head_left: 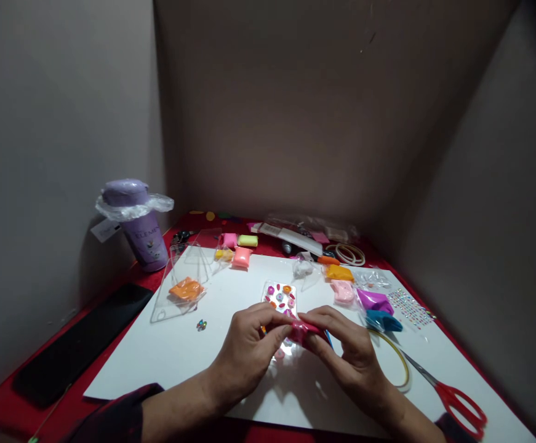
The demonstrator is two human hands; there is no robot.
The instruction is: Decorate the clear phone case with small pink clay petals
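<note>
My left hand (248, 348) and my right hand (348, 351) meet over the middle of the white board (166, 351). Both pinch a small pink packet of clay (301, 331) between their fingertips. Right behind the hands lies a clear phone case (280, 298) dotted with small coloured clay pieces; its near end is hidden by my fingers. A tiny decorated piece (202, 324) lies loose on the board to the left of my left hand.
Red-handled scissors (456, 400) and a thin ring lie at the right. Small clay packets, orange (186, 288), pink (241, 256), purple (375, 301) and blue (383, 320), are spread around. A sticker gem sheet (410, 307) lies right. A purple cup (141, 224) stands at the left, a black pad (78, 341) beside the board.
</note>
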